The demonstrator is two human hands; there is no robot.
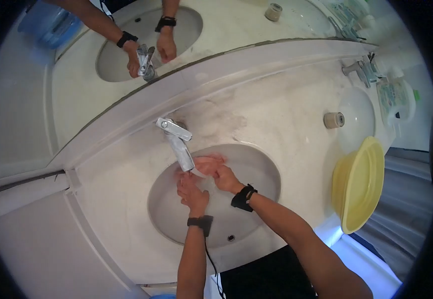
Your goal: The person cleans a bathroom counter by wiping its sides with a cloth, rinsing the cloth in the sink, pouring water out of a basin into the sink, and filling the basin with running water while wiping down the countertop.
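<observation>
A thin pinkish-red item (209,163), perhaps cloth or plastic, is stretched below the spout of the chrome faucet (179,144), inside the oval sink (251,219). My right hand (226,178) is closed on its right side. At its left side, just under the spout, my left hand (191,194) has its fingertips bent against it. What exactly the left fingers grip is partly hidden. Water seems to run from the spout onto the item. Both wrists wear black bands.
A yellow basin (361,187) leans at the counter's right edge. A small jar (334,120) stands beside a second sink (357,117) with its own faucet (361,71). Behind it is a large detergent bottle (395,101). The mirror (236,27) reflects my arms. A black cable (211,256) hangs from my left wrist.
</observation>
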